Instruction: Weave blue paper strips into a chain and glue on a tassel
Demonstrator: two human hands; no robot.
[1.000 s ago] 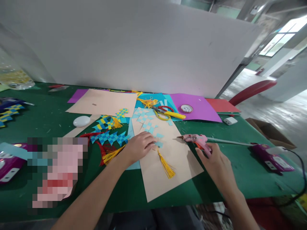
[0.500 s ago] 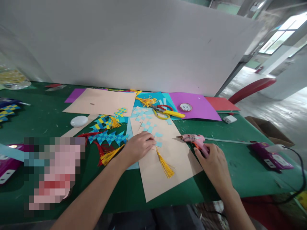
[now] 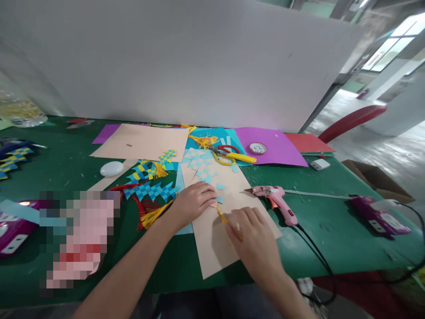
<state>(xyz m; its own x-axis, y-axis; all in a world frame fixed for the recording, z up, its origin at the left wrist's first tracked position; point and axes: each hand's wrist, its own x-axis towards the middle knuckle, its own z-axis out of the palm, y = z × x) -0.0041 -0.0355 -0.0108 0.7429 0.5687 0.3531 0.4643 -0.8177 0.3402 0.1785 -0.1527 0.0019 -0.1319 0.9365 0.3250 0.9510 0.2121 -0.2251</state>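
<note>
My left hand (image 3: 191, 203) rests with curled fingers on the near end of a woven pale blue and beige paper piece (image 3: 205, 175), which lies on a beige sheet (image 3: 215, 261). Just to its right, my right hand (image 3: 254, 239) is over a yellow tassel (image 3: 222, 215), slightly blurred, with yellow strands between thumb and fingers. The tassel's cord runs up toward the paper piece; its lower part is mostly covered. On the sheet's right edge lies a pink glue gun (image 3: 270, 192), untouched, nozzle pointing left.
Scissors (image 3: 226, 153) and a yellow-handled cutter (image 3: 242, 157) lie beyond the hands. Finished blue woven pieces (image 3: 151, 191) with tassels sit at left. A small dish (image 3: 258, 148) stands on purple paper (image 3: 279, 155). A purple power strip (image 3: 378, 217) is at right, with black cables trailing.
My right hand has let go of the glue gun and moved left onto the yellow tassel. The glue gun stays on the table. My left hand has hardly moved.
</note>
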